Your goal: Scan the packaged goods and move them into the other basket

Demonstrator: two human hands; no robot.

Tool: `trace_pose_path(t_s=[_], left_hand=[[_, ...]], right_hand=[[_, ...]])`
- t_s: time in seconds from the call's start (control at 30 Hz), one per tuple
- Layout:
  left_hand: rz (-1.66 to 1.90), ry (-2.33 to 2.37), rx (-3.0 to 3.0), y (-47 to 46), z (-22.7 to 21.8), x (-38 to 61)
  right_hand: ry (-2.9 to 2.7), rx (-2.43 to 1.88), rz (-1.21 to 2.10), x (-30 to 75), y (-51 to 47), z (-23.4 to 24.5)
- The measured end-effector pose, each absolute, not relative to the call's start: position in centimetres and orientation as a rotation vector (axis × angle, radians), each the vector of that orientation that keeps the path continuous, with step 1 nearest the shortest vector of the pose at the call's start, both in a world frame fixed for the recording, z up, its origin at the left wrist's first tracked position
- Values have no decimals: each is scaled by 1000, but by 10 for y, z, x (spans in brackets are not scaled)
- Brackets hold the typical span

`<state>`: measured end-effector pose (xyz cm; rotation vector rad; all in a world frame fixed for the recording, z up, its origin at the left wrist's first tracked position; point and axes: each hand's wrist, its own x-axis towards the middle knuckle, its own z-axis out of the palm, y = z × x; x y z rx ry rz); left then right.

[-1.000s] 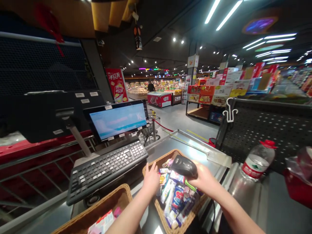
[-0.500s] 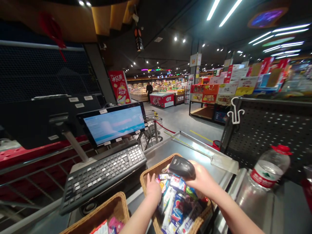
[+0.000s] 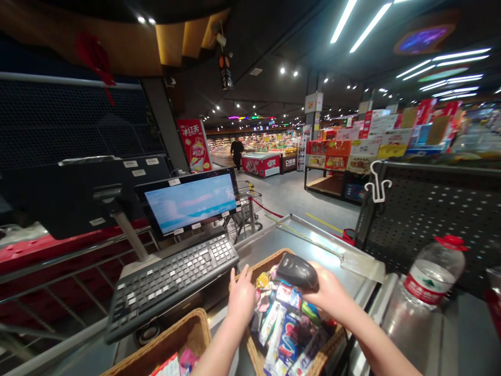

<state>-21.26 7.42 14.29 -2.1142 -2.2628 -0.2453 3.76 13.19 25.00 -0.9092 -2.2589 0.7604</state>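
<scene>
My right hand (image 3: 326, 290) is wrapped round a black handheld barcode scanner (image 3: 298, 271), which hangs over the far part of a woven basket (image 3: 254, 360). The basket is full of small packaged goods, among them several toothpaste boxes (image 3: 288, 334) and a yellow-wrapped item (image 3: 263, 280). At the basket's left rim is my left hand (image 3: 241, 297), with two fingers stretched out and spread and nothing seen between them. Its thumb side is hidden from view. Just left of those fingers lies the right end of a black keyboard (image 3: 176, 282).
A monitor (image 3: 191, 201) stands behind the keyboard. A second woven basket (image 3: 201, 326) sits at the lower left. On the right are a large water bottle (image 3: 432, 274) and a white hook (image 3: 378, 183) on a perforated panel. The metal counter (image 3: 309, 241) extends beyond the full basket.
My left hand has come up from inside the basket to its left rim, towards the keyboard. My right hand keeps hold of the scanner over the basket. The view has tilted slightly.
</scene>
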Motion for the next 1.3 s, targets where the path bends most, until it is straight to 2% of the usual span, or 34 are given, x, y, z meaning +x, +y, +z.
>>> trace_pose_path(t_s=[0.23,0.6,1.3], left_hand=[[-394,-2064,-1842,24,197,-234],[-389,-2044,-1543,-38,250,-253],[-391,-2135,-1302,-127,253,-300]], right_hand=[[-2239,-841,727,18,115,253],[-2261,-610,627,-30,71,282],[-2396,-371,700,-90,5,289]])
